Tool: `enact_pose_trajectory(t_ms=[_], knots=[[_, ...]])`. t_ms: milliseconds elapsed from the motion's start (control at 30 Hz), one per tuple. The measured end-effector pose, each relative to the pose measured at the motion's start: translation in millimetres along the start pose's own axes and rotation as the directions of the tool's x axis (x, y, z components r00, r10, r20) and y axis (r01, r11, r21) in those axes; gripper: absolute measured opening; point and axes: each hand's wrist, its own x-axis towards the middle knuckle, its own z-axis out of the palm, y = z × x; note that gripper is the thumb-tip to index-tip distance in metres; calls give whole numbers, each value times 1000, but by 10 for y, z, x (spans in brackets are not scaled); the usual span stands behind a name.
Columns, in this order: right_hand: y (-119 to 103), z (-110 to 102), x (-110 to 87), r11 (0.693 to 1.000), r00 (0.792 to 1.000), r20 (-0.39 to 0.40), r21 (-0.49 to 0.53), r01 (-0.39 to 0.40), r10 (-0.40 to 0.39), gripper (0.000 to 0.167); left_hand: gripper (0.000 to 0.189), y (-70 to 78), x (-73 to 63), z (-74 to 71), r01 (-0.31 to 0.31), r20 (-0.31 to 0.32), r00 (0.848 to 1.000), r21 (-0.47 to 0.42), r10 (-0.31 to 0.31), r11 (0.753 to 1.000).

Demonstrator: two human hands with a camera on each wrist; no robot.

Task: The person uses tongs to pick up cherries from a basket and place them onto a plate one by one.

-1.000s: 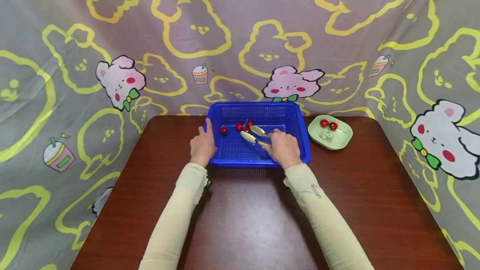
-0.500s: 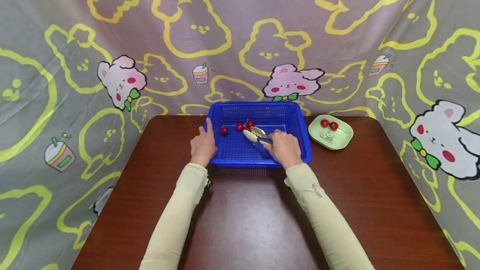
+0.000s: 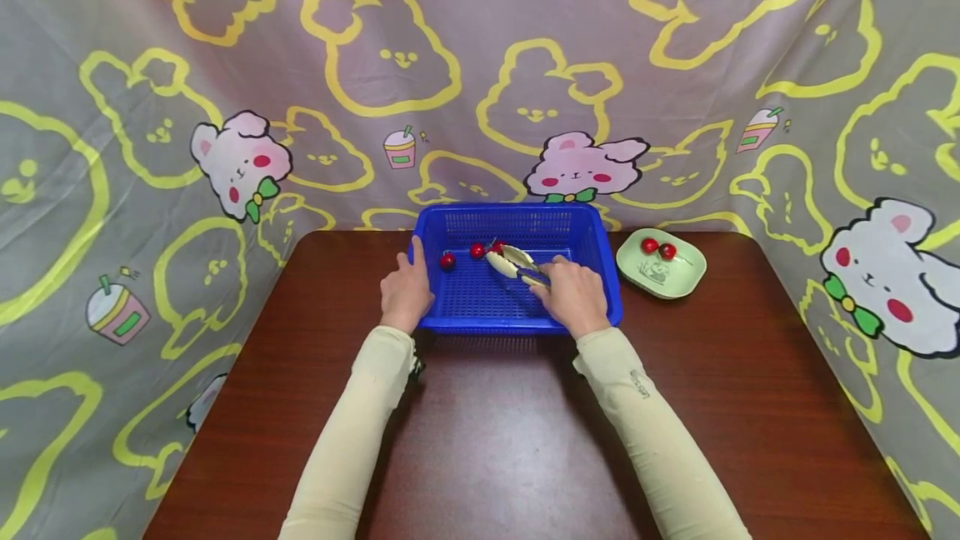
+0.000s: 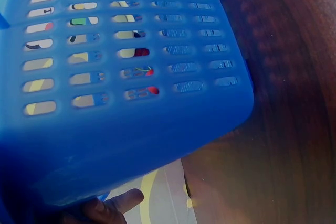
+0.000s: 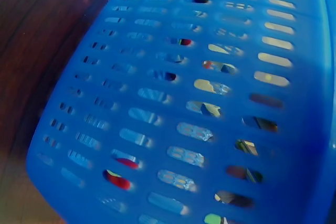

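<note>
Inside the blue perforated basket (image 3: 480, 324) on the table, my right hand (image 3: 576, 294) grips a pair of tongs (image 3: 501, 263) with pale scoop-shaped tips. The tips point left at the cherries, and one cherry (image 3: 497, 246) is partly hidden behind them. I cannot tell whether a cherry is caught between the tips. To their left lie another cherry (image 3: 477, 251) and, nearer the left wall, a third cherry (image 3: 447, 262). My left hand (image 3: 406, 294) holds the basket's left rim, index finger along it. In both wrist views the basket's slotted wall (image 4: 126, 129) fills much of the picture, with red showing through.
A pale green plate (image 3: 686, 282) with two cherries (image 3: 657, 248) stands right of the basket. The dark brown wooden table (image 3: 480, 440) extends toward me. A patterned cloth (image 3: 450, 40) encloses the back and sides.
The tongs' tips have drawn closer together and shifted slightly right. A cherry seen by the tips earlier is now hidden. The left hand and the basket have stayed put.
</note>
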Motion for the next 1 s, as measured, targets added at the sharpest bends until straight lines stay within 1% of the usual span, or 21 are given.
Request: enact_pose_trajectory(t_ms=[167, 367, 533, 700, 1000], knots=[[43, -31, -12, 1000, 1000, -7, 22, -1, 1, 36, 108, 1, -1, -1, 5, 8, 1000, -3, -5, 1000], [84, -103, -37, 997, 1000, -17, 75, -5, 6, 38, 108, 8, -3, -11, 9, 13, 1000, -5, -9, 1000], [122, -155, -46, 994, 1000, 2, 106, -22, 22, 41, 108, 5, -1, -10, 4, 5, 1000, -6, -4, 1000], [155, -181, -56, 992, 999, 27, 116, -40, 37, 43, 109, -3, 4, 4, -2, -3, 1000, -9, 2, 1000], [238, -306, -116, 986, 997, 47, 151, -67, 61, 46, 109, 9, 11, 4, 1, 11, 1000, -6, -1, 1000]])
